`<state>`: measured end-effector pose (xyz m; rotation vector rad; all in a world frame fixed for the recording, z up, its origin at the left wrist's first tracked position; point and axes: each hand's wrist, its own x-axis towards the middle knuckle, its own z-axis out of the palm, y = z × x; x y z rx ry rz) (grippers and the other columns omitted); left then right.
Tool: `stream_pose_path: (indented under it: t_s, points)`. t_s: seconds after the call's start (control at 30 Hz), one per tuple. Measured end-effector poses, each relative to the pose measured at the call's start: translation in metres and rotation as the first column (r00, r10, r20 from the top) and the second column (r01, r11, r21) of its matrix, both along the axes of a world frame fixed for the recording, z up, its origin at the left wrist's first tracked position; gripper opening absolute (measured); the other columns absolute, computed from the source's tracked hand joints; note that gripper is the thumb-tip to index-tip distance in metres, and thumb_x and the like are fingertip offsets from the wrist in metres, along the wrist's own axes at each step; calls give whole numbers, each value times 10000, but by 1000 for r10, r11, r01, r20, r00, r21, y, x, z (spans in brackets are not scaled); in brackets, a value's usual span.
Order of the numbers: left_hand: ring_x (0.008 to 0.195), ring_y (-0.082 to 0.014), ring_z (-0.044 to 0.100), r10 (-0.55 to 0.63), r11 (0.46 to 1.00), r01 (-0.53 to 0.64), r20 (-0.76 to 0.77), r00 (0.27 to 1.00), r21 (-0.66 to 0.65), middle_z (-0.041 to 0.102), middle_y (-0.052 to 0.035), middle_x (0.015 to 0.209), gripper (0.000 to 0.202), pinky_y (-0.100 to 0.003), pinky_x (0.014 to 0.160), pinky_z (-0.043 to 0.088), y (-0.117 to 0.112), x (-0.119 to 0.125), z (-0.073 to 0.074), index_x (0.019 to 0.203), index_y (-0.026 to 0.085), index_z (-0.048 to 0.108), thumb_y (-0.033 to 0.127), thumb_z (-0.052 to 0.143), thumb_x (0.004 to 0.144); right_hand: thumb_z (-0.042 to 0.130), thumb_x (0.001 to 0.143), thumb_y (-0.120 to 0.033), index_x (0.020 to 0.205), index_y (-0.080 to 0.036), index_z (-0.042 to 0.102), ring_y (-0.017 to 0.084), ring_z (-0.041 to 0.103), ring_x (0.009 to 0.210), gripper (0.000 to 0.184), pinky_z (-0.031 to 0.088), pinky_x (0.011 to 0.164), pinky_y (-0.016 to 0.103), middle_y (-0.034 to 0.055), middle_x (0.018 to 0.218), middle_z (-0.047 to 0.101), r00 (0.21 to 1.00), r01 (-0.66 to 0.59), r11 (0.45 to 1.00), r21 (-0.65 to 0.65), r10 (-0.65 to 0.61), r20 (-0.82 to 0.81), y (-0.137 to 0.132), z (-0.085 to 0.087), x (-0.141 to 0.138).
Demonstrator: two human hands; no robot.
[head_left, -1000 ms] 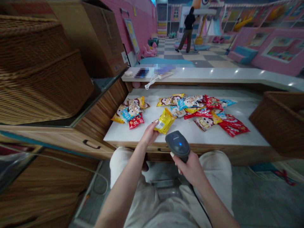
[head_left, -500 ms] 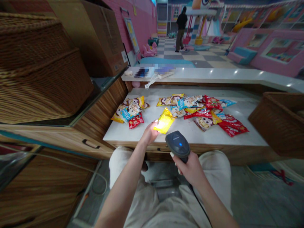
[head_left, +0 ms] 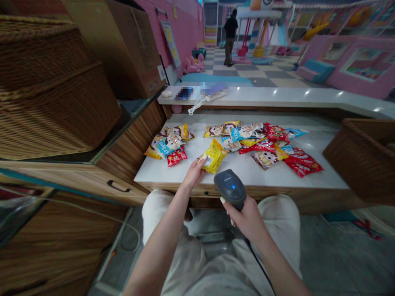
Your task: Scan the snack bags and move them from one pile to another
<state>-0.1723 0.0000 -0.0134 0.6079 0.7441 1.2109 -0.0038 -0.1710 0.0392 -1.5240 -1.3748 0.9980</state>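
My left hand (head_left: 195, 172) is closed on the near left edge of a yellow snack bag (head_left: 215, 156), held over the white counter (head_left: 197, 129) with a pale label patch showing. In my right hand (head_left: 245, 216) is a dark grey barcode scanner (head_left: 230, 187), its blue light on and its head pointed at the bag; fingers wrap its handle. A small pile of snack bags (head_left: 169, 144) lies to the left of the held bag. Beyond it and to the right spreads a larger heap of yellow, blue and red snack bags (head_left: 247, 132).
Wicker baskets stand at the left (head_left: 55, 94) and right (head_left: 364, 160). Behind the left one is a cardboard box (head_left: 135, 49). On the raised ledge (head_left: 271, 95) lie a phone (head_left: 184, 93) and a white cable (head_left: 197, 105). A person (head_left: 230, 37) stands far back on the checkered floor.
The bright glow on the yellow bag is gone and its printed label shows. Both hands have barely moved. The distant person has shifted slightly left.
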Motion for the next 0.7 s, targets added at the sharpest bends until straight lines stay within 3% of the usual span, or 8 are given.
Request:
stream_pose_path:
  t_s: [0.2,0.4,0.7]
  points:
    - [1224,-328,760,46,999,-46,0,999,-26,843,-137,1025,281,-455,1080,608,1,2,1,960,132,743,344,892,851,710,898,-474,725,-255,623,210,631,381,293,476,421,271,3,469,636,1000,2,1000,13,-2,4,1,3,-2]
    - [1282,-348,736,30,999,-30,-7,1000,-14,850,-134,1045,225,-461,1128,582,1,1,-4,933,164,753,284,899,812,692,918,-488,689,-263,602,210,651,412,333,475,437,265,4,468,631,1000,-16,1000,3,16,7,0,3,-1]
    - [1211,-303,770,34,999,-33,26,999,-36,841,-127,1076,323,-425,1073,615,3,2,-4,1032,144,732,396,868,885,713,902,-513,721,-261,625,221,648,412,322,475,432,276,-1,462,618,1000,2,1000,-5,-2,7,-1,2,-1]
